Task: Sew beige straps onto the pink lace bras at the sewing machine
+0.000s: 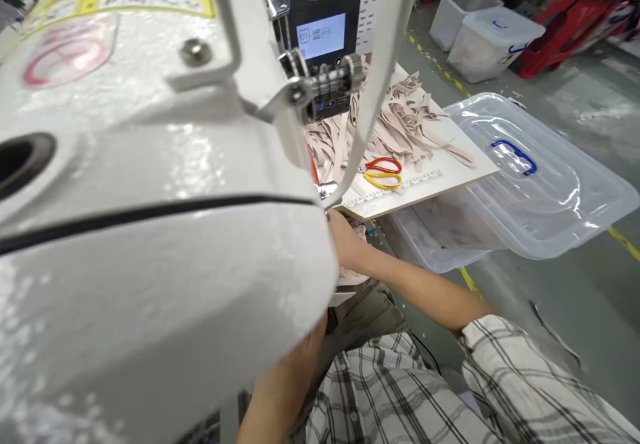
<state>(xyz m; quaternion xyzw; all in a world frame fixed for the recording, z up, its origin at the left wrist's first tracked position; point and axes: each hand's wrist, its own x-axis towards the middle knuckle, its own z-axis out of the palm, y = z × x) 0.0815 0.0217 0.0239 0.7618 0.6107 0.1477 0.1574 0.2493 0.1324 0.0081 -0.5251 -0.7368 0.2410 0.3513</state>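
Observation:
A large white sewing machine head [150, 184] fills the left and middle of the head view and hides most of the work area. My right hand [345, 241] reaches under the machine at the table's front edge; its fingers are behind the machine body. My left forearm [285, 384] goes up under the machine from below, and the hand itself is out of sight. A white strap [385, 64] runs down from the top to the needle area. Scissors with red and yellow handles [383, 172] lie on the table just beyond my right hand.
A pile of beige fabric strips [395, 124] lies on the table [450, 177], with a ruler strip along its edge. The machine's control panel [323, 34] glows behind. Clear plastic bins with lids [540, 177] stand right of the table; more bins [490, 41] and red stools sit farther back.

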